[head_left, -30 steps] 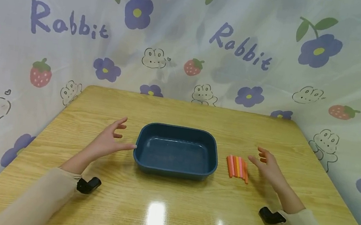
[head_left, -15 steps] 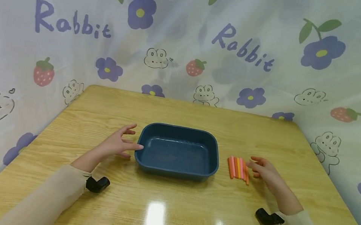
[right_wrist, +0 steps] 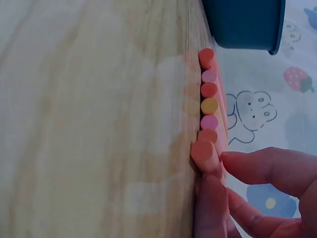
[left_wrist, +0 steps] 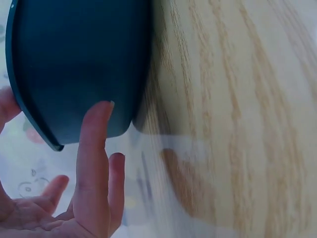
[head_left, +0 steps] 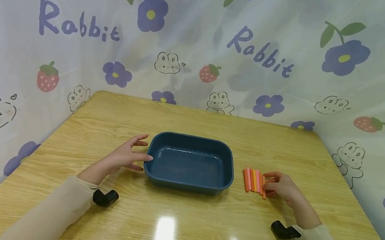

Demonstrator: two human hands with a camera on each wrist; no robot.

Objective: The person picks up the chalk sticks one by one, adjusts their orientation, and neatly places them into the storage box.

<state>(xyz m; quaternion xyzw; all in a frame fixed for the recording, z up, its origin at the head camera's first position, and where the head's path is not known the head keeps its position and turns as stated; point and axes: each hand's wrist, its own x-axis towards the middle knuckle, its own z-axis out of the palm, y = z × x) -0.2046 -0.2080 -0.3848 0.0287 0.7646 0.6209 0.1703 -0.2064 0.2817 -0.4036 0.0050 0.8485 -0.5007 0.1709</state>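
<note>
My left hand (head_left: 122,157) grips the left end of a dark blue rectangular basin (head_left: 187,183). Its thumb hooks over the rim while the fingers (left_wrist: 93,158) lie fairly straight at the outer wall. To the basin's right, several chalk sticks (head_left: 251,179) in orange, pink and yellow lie side by side on the table. My right hand (head_left: 280,186) is at the right end of this row. There its thumb and forefinger pinch the outermost orange chalk stick (right_wrist: 203,154), whose round end shows in the right wrist view. The fingers partly hide that stick.
A light wood table (head_left: 200,226) carries everything, its surface glossy with light reflections at the front. White curtains (head_left: 190,26) printed with rabbits, flowers and strawberries stand behind the table and along both sides. A black wrist camera (head_left: 105,197) sits at each sleeve.
The left hand has moved right onto the basin's rim. The right hand has come down and left to the chalk row, its fingers closing on the end stick. Basin and chalk lie as before.
</note>
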